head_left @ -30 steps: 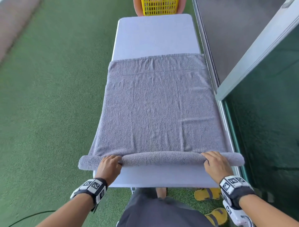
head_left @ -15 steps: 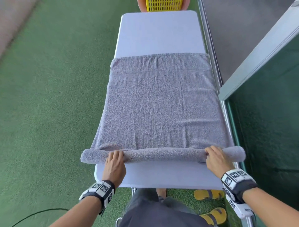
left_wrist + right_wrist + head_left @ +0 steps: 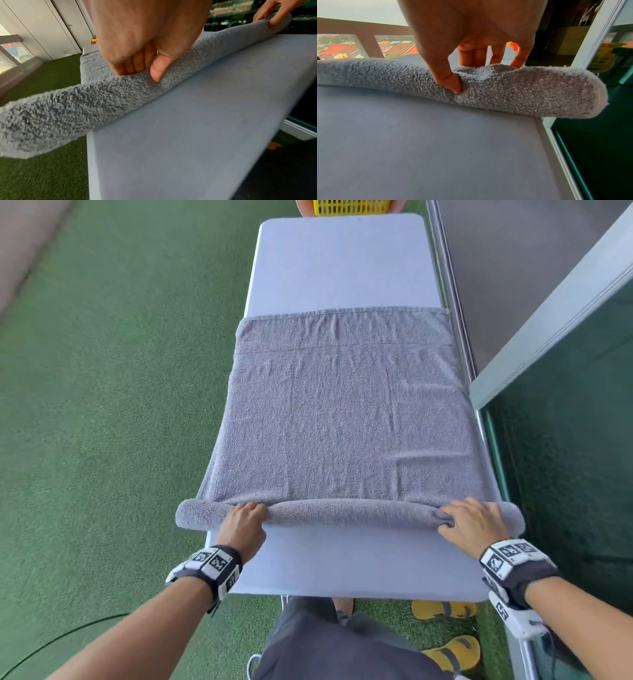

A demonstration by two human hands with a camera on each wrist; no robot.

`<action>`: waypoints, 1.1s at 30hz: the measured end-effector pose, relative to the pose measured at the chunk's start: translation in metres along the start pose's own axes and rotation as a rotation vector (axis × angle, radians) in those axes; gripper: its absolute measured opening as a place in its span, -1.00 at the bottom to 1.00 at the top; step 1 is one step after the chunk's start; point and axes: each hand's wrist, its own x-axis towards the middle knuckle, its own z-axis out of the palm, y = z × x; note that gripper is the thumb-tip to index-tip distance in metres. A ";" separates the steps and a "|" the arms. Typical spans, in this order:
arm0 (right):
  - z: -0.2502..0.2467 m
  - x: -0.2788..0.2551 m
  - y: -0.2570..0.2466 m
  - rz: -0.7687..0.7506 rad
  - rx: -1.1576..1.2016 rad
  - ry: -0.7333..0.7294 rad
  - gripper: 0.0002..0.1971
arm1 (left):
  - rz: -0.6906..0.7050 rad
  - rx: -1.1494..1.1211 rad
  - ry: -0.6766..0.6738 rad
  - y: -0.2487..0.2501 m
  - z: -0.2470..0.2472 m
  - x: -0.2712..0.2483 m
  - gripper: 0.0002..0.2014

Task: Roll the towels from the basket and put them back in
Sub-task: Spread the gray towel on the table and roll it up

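Observation:
A grey towel (image 3: 346,412) lies spread along the pale table (image 3: 342,261), its near end wound into a thin roll (image 3: 349,513) across the table's width. My left hand (image 3: 245,517) grips the roll near its left end, fingers curled over the top and thumb pressed into the near side (image 3: 155,75). My right hand (image 3: 471,517) grips the roll (image 3: 505,92) near its right end, thumb in front and fingers behind. Both roll ends overhang the table's sides. The yellow basket (image 3: 351,207) stands beyond the table's far end, mostly cut off.
Green artificial turf (image 3: 113,405) covers the floor on the left. A sliding glass door with a metal frame (image 3: 555,337) runs close along the table's right side. Yellow sandals (image 3: 445,609) sit under the near edge. A dark cable (image 3: 68,642) crosses the turf.
Both hands have pushed the roll a little farther away along the table. More bare tabletop shows in front of the roll, and the flat stretch of towel is shorter.

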 end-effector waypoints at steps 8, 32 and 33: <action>-0.021 0.037 0.001 0.040 0.148 0.001 -0.77 | -0.030 -0.010 0.063 -0.007 -0.010 0.041 -0.73; 0.006 -0.006 -0.010 -0.043 0.164 0.150 -0.58 | 0.046 0.134 -0.018 0.004 -0.001 0.006 -0.58; 0.008 -0.014 -0.010 -0.054 0.164 0.149 -0.59 | 0.051 0.121 -0.024 0.004 0.002 -0.001 -0.56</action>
